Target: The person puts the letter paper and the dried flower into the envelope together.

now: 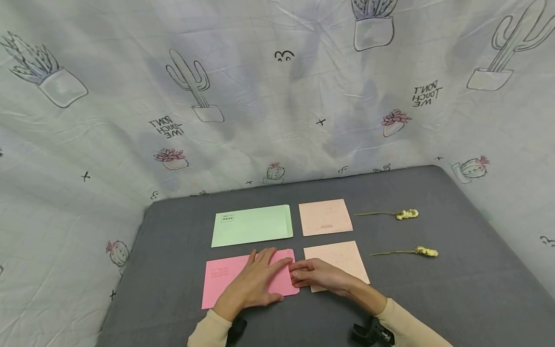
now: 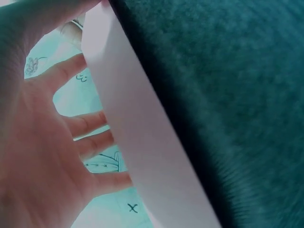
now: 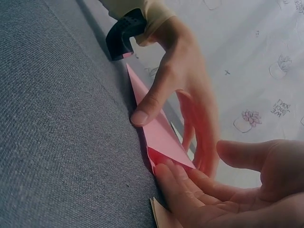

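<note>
A pink envelope point(image 1: 217, 284) lies near the front of the grey table, a printed box on its left part. My left hand point(image 1: 256, 282) is spread over its right half, fingers fairly straight, fingertips touching the paper. In the right wrist view, the left thumb rests along the near edge of the envelope point(image 3: 164, 135). At the envelope's right end, the fingers of my right hand point(image 1: 323, 274) touch the flap and the opening, and the right thumb stands apart from them. How deep the fingertips reach is hidden. Beneath the right hand lies a peach card point(image 1: 344, 255), partly covered.
A green envelope point(image 1: 253, 225) lies behind the pink one. Right of it is another peach card point(image 1: 325, 214). Two dried yellow flower stems, a back one point(image 1: 406, 214) and a front one point(image 1: 426, 251), lie farther right. A patterned cloth point(image 1: 243, 96) hangs around the table point(image 1: 433, 299).
</note>
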The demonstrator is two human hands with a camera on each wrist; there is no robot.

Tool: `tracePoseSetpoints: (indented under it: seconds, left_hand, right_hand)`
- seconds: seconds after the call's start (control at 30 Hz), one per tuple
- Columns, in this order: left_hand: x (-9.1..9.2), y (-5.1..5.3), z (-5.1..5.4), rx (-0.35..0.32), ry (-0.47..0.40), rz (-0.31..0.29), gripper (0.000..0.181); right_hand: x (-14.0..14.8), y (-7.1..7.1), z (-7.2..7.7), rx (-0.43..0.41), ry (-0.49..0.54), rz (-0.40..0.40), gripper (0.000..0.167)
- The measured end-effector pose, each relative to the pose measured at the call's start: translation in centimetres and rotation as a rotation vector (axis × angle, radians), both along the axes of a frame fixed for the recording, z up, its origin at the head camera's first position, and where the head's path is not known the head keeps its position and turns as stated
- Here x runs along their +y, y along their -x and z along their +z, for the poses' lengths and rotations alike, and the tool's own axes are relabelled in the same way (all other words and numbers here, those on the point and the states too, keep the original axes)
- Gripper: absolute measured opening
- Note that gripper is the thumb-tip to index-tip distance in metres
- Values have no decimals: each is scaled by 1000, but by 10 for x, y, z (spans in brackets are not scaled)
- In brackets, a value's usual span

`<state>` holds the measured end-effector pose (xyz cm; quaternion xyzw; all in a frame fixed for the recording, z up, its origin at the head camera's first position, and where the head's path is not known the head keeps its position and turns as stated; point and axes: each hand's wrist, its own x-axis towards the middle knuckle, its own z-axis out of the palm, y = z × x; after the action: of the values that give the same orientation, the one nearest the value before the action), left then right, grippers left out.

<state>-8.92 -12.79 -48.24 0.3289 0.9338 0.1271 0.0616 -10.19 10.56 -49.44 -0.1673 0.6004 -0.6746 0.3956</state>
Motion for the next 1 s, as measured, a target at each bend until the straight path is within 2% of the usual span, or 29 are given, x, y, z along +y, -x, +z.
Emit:
tracePoseSetpoints:
  seconds: [0.23, 0.37, 0.7, 0.83, 1.0]
  left_hand:
    - [-1, -3, 2, 42, -24, -5, 79]
    - [-1, -5, 3, 44, -20, -3, 79]
    - [2, -9, 0, 38, 26, 2, 82]
    - [3, -10, -2, 55, 33, 3, 82]
    - [5, -11, -1, 68, 33, 4, 81]
  right_hand:
    - [-3, -5, 0, 7, 1, -25, 41]
    - [-4, -6, 1, 25, -6, -32, 39]
    - [-3, -10, 2, 34, -34, -43, 46]
    - [-1, -10, 3, 80, -68, -32, 47]
    - [7, -7, 7, 169, -128, -59, 39]
